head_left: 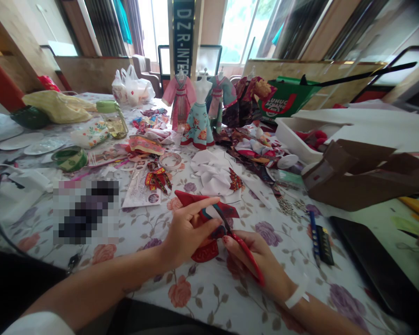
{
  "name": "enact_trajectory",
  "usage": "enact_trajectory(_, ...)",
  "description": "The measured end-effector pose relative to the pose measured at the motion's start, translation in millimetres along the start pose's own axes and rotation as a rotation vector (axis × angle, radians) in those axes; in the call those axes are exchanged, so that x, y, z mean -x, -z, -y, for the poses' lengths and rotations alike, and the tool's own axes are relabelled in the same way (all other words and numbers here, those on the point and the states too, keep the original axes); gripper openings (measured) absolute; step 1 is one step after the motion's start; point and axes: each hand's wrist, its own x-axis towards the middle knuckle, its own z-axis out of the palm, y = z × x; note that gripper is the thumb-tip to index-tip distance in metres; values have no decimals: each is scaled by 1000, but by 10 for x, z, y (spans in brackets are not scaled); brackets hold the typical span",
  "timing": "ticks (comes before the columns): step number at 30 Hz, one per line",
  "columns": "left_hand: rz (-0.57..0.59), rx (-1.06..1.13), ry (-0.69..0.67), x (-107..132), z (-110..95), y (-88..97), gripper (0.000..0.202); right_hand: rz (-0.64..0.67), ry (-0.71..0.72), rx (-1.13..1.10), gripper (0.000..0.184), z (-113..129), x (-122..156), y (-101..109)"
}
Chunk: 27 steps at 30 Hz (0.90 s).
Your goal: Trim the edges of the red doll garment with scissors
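Head view: your left hand [181, 235] is pinching a piece of red patterned fabric [205, 253], its thumb bent and its index finger stretching out along the top, so the hand is only partly closed. The fabric is hanging just under and between your two hands, showing a dark-blue patch near the thumb. Your right hand [253, 251] is curling around the red handles of a pair of scissors [248, 257], and its fingers are closing on them. The dark blades are pointing up and left, reaching the fabric beside your left fingertips; you cannot tell from here how wide they are standing.

A white band [298, 293] is wrapping your right wrist. Just beyond both hands, a crumpled white cloth [209, 173] is lying on the floral tablecloth [179, 291]. Ahead and left of your left hand, a ribbon bow [153, 179] is resting on a packet, near a roll of tape [170, 161]. Farther ahead of both hands, a light-blue floral skirt [197, 126] is hanging on a small white dress form. To the right of your right hand, a blue pen [314, 237] is lying beside a black flat device [366, 265], and a cardboard box [349, 179] is sitting farther ahead.
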Motion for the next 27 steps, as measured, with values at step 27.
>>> enact_trajectory(27,-5,13,-57,2,9,12,35,-3,-11,-23,45,37,15,-27)
